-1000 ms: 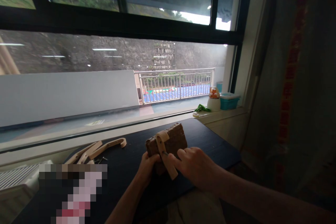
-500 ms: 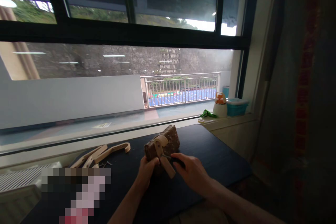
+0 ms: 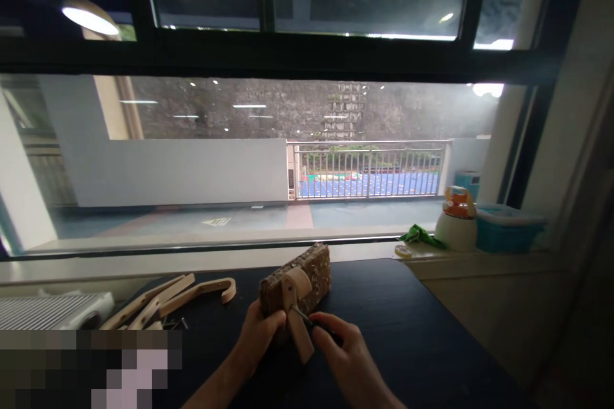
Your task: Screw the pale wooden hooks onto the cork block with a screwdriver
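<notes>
A rough brown block (image 3: pixel 316 271) stands tilted above the dark table, with a curved light-wood hook (image 3: pixel 298 332) lying against its near face. My left hand (image 3: pixel 259 332) is closed on the block's lower left side, its thumb by the wooden hook. In my right hand (image 3: pixel 343 345) is a thin dark screwdriver (image 3: pixel 303 316), gripped between thumb and fingers. Its tip meets the wooden hook partway down. The fingers of my left hand behind the block are hidden.
More curved wooden hooks (image 3: pixel 167 297) lie on the table (image 3: pixel 407 332) at the left, with small dark screws beside them. A white radiator (image 3: pixel 52 313) is at far left. On the sill are a green cloth (image 3: pixel 422 236), a white-and-orange container (image 3: pixel 456 223) and a teal box (image 3: pixel 508 233).
The view has turned to the left and tilted slightly. Both hands still hold the block and screwdriver, and the screwdriver tip stays at the wooden hook.
</notes>
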### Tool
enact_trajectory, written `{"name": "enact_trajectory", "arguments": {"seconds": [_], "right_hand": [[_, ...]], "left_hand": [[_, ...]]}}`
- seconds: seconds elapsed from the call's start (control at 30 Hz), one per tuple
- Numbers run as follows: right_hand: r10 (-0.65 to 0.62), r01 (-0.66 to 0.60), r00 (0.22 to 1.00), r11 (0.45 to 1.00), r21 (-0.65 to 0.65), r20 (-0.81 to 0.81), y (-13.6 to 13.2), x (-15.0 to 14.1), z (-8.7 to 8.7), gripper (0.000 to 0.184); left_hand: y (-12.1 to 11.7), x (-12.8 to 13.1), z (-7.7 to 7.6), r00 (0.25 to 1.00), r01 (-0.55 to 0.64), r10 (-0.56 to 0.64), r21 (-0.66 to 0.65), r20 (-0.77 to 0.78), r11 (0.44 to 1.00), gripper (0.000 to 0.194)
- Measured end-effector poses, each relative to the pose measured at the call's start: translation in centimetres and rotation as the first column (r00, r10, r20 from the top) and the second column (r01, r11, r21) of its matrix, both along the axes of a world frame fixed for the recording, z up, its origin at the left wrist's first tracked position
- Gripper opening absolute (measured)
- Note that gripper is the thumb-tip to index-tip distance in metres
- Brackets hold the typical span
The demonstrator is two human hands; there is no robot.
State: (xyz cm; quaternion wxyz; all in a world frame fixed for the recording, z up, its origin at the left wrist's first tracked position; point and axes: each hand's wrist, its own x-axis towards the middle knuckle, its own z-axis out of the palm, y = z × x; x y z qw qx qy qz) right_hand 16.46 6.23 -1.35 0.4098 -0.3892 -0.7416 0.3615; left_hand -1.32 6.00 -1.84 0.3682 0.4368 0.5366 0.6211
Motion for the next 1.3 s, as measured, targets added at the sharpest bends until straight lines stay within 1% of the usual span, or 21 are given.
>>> {"name": "enact_trajectory", "arguments": {"seconds": [0.07,0.13,0.2,0.27,0.33,0.4,0.47,0.53,0.57,0.63,0.7,0.73,0.77,0.83,0.9,0.93,1.0,1.07,1.13,1.2,1.3], "right_hand": [[0.045,-0.066,0.992,0.980,-0.186,-0.116,0.6,-0.4,-0.1,0.032],[0.082,-0.098,0.993,0.977,-0.191,-0.089,1.3,-0.4,0.0,0.032],[0.054,-0.049,0.996,0.997,-0.066,0.066,1.8,-0.1,0.0,0.032],[-0.031,-0.018,0.965,0.983,0.183,0.259,2.3,0.3,0.3,0.042],[-0.105,-0.101,0.915,0.874,0.474,0.389,2.7,0.7,0.7,0.050],[-0.124,-0.237,0.886,0.706,0.667,0.446,3.1,0.8,1.4,0.042],[-0.138,-0.305,0.873,0.592,0.746,0.467,3.3,0.6,1.9,0.033],[-0.124,-0.333,0.871,0.565,0.755,0.476,3.5,0.2,1.8,0.031],[-0.088,-0.335,0.880,0.582,0.741,0.468,3.5,0.1,1.5,0.032],[0.038,-0.310,0.917,0.695,0.649,0.397,3.5,-0.1,0.4,0.033],[0.137,-0.229,0.962,0.877,0.423,0.237,3.4,0.0,-0.8,0.032],[0.153,-0.193,0.975,0.943,0.270,0.162,3.4,0.1,-1.3,0.032],[0.157,-0.170,0.981,0.978,0.120,0.112,3.4,0.2,-1.5,0.034],[0.163,-0.156,0.984,0.983,-0.096,0.069,3.5,0.5,-1.6,0.039],[0.197,-0.180,0.976,0.970,-0.164,0.094,3.8,0.7,-1.2,0.041],[0.197,-0.180,0.972,0.974,-0.135,0.130,3.9,0.8,-0.9,0.041],[0.151,-0.168,0.963,0.984,0.062,0.225,4.0,1.0,-0.4,0.039],[0.078,-0.187,0.952,0.913,0.362,0.296,4.0,1.3,0.1,0.036],[0.054,-0.259,0.939,0.760,0.596,0.340,3.9,1.6,0.6,0.032],[0.041,-0.328,0.921,0.618,0.714,0.387,3.8,1.8,1.0,0.029],[0.003,-0.358,0.908,0.525,0.773,0.419,3.7,1.9,1.3,0.030]], "left_hand": [[-0.1,-0.2,-0.2,0.999,-0.038,0.038,-0.001,-0.010,0.999,0.007],[-0.4,-0.4,-0.3,0.998,-0.056,0.056,-0.001,-0.033,0.998,0.009],[-0.7,-0.6,-0.3,0.997,-0.060,0.059,-0.009,-0.049,0.998,0.013],[-0.9,-0.6,-0.2,0.998,-0.060,0.059,-0.022,-0.032,0.998,0.020],[-1.1,-0.6,-0.1,0.999,-0.043,0.043,-0.036,0.012,0.998,0.026],[-1.2,-0.7,-0.2,0.999,-0.006,0.009,-0.047,0.046,0.999,0.025],[-1.2,-0.7,-0.3,0.997,0.004,0.000,-0.059,0.076,0.998,0.021],[-1.2,-0.7,-0.4,0.995,-0.018,0.025,-0.073,0.099,0.997,0.018],[-1.2,-0.6,-0.4,0.994,-0.032,0.040,-0.080,0.100,0.996,0.018],[-1.3,-0.3,-0.3,0.996,-0.043,0.050,-0.092,0.073,0.995,0.015],[-1.4,0.1,-0.1,0.999,-0.026,0.030,-0.097,0.037,0.995,0.013],[-1.5,0.3,0.0,0.999,-0.016,0.019,-0.101,0.027,0.995,0.013],[-1.6,0.4,0.1,1.000,-0.006,0.008,-0.107,0.020,0.994,0.014],[-1.7,0.7,0.2,1.000,0.003,-0.002,-0.117,0.011,0.993,0.015],[-1.7,0.7,0.2,1.000,-0.002,0.003,-0.122,0.006,0.993,0.013],[-1.7,0.7,0.1,1.000,-0.016,0.017,-0.120,0.010,0.993,0.011],[-1.6,0.6,0.0,0.997,-0.061,0.065,-0.117,0.030,0.991,0.012],[-1.6,0.6,0.0,0.994,-0.093,0.099,-0.114,0.047,0.989,0.017],[-1.6,0.6,0.0,0.994,-0.089,0.095,-0.113,0.047,0.990,0.019],[-1.7,0.8,0.1,0.995,-0.087,0.092,-0.124,0.042,0.989,0.014],[-1.9,0.9,0.2,0.992,-0.106,0.115,-0.148,0.051,0.983,0.011]]}}
